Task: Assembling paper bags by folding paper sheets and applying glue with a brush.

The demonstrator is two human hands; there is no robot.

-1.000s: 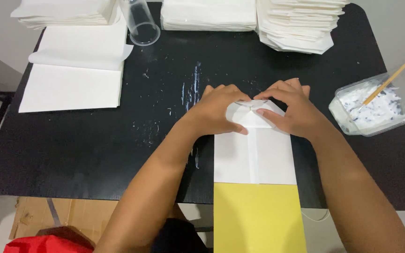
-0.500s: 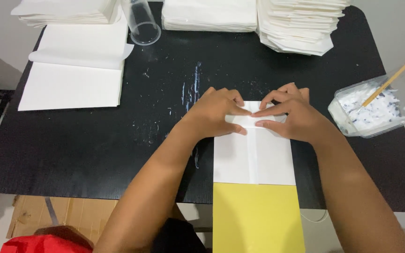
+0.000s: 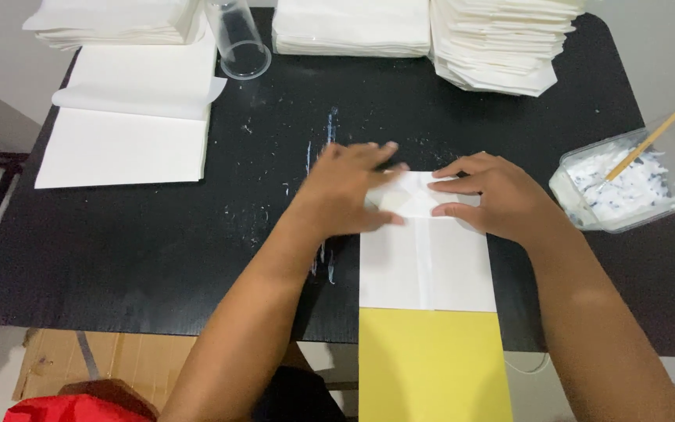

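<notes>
With both grips flat and spread, clamping nothing, the left hand [image 3: 349,195] and right hand [image 3: 494,199] press the far folded end of the white paper bag [image 3: 427,258] on the black worktop [image 3: 158,258], where uneven pressure would likely skew the crease.

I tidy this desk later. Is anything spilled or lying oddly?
Yes. White smears and specks streak the black table beside the left hand, and a clear plastic cup lies tipped on its side near the paper stacks.
</notes>
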